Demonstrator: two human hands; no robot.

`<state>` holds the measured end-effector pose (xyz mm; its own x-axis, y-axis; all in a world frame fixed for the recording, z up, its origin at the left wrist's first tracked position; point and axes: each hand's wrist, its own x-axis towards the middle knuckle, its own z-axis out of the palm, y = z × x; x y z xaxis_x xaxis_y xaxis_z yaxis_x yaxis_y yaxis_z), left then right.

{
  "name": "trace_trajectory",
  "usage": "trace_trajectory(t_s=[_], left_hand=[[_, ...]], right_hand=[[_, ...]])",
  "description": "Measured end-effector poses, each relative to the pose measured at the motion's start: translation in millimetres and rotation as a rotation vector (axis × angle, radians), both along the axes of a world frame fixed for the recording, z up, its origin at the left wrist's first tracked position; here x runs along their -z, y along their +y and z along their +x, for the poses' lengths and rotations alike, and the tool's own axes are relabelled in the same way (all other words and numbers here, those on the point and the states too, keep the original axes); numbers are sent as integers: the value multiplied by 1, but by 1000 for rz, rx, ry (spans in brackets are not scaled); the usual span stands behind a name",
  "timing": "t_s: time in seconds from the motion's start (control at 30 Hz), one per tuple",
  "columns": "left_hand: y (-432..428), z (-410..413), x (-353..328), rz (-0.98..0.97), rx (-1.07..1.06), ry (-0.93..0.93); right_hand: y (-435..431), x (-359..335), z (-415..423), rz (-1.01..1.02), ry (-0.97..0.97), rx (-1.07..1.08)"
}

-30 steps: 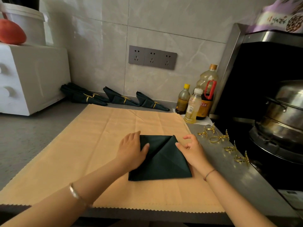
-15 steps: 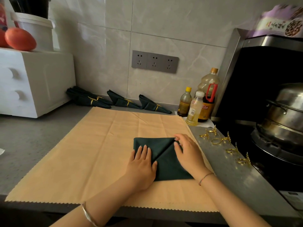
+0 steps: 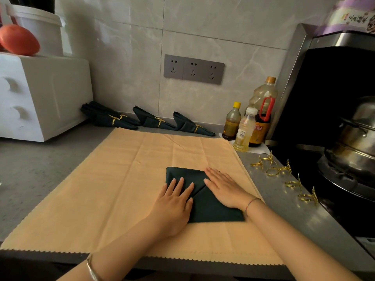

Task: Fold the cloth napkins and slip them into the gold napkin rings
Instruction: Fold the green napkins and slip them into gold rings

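The dark green napkin (image 3: 213,209) lies folded flat, creases meeting in a seam down its middle, a little toward four o'clock from the centre of the tan cloth mat (image 3: 121,179). Both hands are on it, palms down, fingers straight and spread, holding nothing, only pressing. The left hand (image 3: 174,201) covers the napkin's nine o'clock side, fingertips pointing to twelve. The right hand (image 3: 225,187) lies across the two o'clock corner, fingers angled toward eleven, a thin bracelet at the wrist. The mat covers much of the grey worktop (image 3: 40,169), its zigzag edge running along the near side. Out at two to three o'clock from the napkin, off the mat on bare worktop, a loose line of gold napkin rings (image 3: 308,197) lies, apart from the cloth. At twelve o'clock, against the tiled wall, finished napkins (image 3: 154,120) lie in a row, each banded in gold. Three bottles (image 3: 261,110) stand together at one o'clock, a steel pot (image 3: 357,138) sits at three, a white appliance (image 3: 40,94) stands at ten, and a socket strip (image 3: 193,68) is on the wall above.
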<state>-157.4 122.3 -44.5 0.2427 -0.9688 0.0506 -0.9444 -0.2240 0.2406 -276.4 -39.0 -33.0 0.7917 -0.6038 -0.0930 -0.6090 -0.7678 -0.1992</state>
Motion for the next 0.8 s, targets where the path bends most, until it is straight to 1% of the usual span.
trace_trajectory(t_s=[0.2,0.4,0.47,0.57,0.67,0.73,0.8], left_hand=[[3,5,5,-24,41,9],[3,5,2,-23,45,8],[4,4,3,-16,50,10],[6,5,2,-10,49,13],[6,4,-1,-14,51,14],[7,4,-1,-6,53,20],[7,5,-1,3,51,19]], right_hand=[[-21,0,-1,25,22,55],[-23,-8,-4,79,-7,46],[-11,-15,-16,55,-84,-5],[23,-28,-39,-28,-205,-187],[49,-36,-62,-121,-124,-336],[52,-34,-74,-189,-47,-355],[48,-30,-83,-229,-21,-334]])
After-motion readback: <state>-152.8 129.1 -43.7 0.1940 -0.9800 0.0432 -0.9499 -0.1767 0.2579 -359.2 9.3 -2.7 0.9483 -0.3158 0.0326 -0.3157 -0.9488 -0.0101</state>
